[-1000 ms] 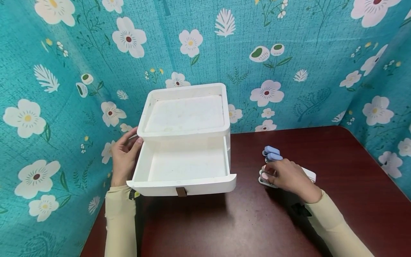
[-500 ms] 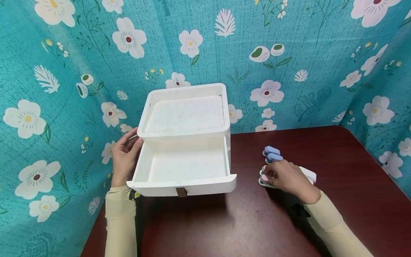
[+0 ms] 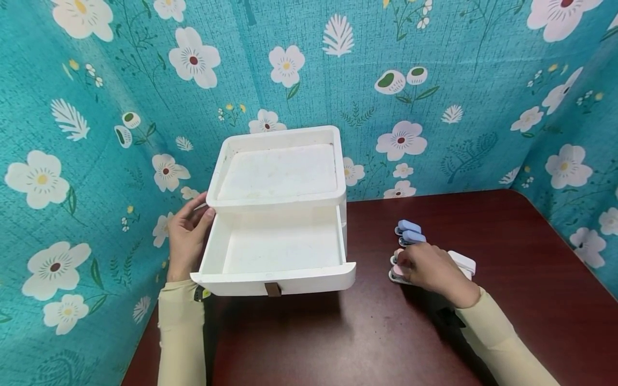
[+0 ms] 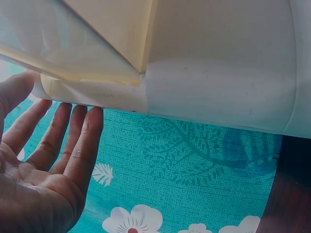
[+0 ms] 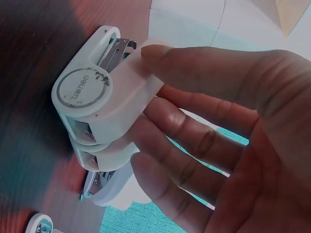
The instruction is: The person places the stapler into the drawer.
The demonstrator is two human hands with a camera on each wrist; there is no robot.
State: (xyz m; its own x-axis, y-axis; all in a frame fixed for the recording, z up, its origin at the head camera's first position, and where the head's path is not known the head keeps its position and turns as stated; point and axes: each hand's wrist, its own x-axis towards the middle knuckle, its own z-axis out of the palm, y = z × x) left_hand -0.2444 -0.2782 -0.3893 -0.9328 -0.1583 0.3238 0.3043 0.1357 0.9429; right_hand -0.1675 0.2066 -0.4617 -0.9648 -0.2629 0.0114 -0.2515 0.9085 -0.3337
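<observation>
A white drawer unit (image 3: pixel 275 202) stands on the table with its top drawer (image 3: pixel 285 246) pulled out and nothing in it. At the unit's left side, my left hand (image 3: pixel 187 236) touches the edge with extended fingertips (image 4: pixel 92 119). To the right, my right hand (image 3: pixel 434 268) pinches a small pale stapler (image 5: pixel 104 94) between thumb and fingers; its raised arm looks pinkish. A second pale stapler (image 5: pixel 114 153) lies right beside it. Two blue staplers (image 3: pixel 409 225) lie just beyond the hand. The right hand partly covers the pale staplers in the head view.
A white object (image 3: pixel 463 261) lies behind the right hand, partly hidden. The dark red table (image 3: pixel 376 343) spreads in front of the drawer unit. A teal flowered cloth (image 3: pixel 309 86) hangs close behind the unit and along the left side. A brown tab (image 3: pixel 272 289) hangs on the drawer front.
My right hand has shifted very slightly at the near pale stapler, its fingertips now closer about the pinkish arm. The left hand and drawer unit keep their places.
</observation>
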